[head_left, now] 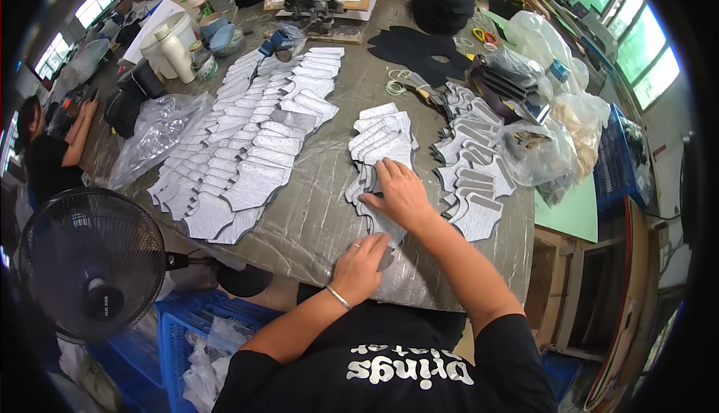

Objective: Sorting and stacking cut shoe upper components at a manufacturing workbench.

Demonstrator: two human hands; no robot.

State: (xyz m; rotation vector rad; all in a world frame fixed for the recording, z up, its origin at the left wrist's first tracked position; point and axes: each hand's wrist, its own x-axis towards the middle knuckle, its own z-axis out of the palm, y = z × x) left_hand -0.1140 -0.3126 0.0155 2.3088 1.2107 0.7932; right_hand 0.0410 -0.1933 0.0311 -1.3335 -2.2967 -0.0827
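A short overlapping row of pale grey cut fabric pieces [383, 132] lies in front of me on the table. My right hand [402, 196] rests on the near part of this row, thumb and fingers apart. Closer to the table's front edge, my left hand [359, 269] has its fingers together at a small dark grey piece [386, 260], mostly hidden behind the fingertips. A broad spread of similar fabric pieces [258, 169] covers the table to the left. Another overlapping row of cut pieces [473, 160], with darker edges showing, lies to the right.
Clear plastic bags [535, 151] crowd the right side. Orange-handled scissors [484, 36] and black cut sheets [419, 52] lie farther back. A framed press-like device [318, 1] stands at the far edge. A black fan [93, 263] is at left; a person [52, 151] sits beyond it.
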